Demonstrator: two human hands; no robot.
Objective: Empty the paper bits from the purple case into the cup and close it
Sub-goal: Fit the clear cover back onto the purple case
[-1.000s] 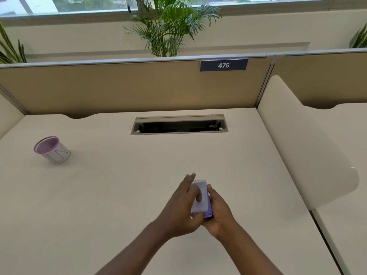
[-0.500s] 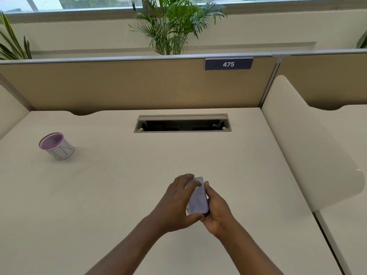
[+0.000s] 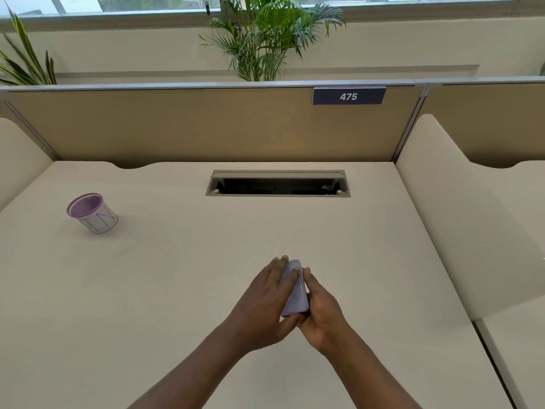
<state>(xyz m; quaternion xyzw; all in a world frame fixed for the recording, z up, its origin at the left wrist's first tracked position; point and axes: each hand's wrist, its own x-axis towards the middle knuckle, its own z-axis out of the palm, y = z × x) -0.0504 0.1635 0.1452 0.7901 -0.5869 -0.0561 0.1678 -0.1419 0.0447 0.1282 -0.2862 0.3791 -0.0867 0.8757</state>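
The purple case, small and oblong with a pale glossy lid, is held between both hands above the middle of the beige desk. My left hand wraps it from the left, fingers lying over its top. My right hand grips its right side and lower end. The lid looks closed; no paper bits show. The cup, white with a purple rim and inside, stands far off at the desk's left; its contents are hidden.
An open cable slot is sunk into the desk at the back centre. A tan partition with a "475" sign runs behind. A cream divider bounds the right side. Plants stand beyond the partition.
The lid stood raised a second ago and now lies flat on the case. My left fingers have shifted over its top. The hands stayed near the desk's middle.
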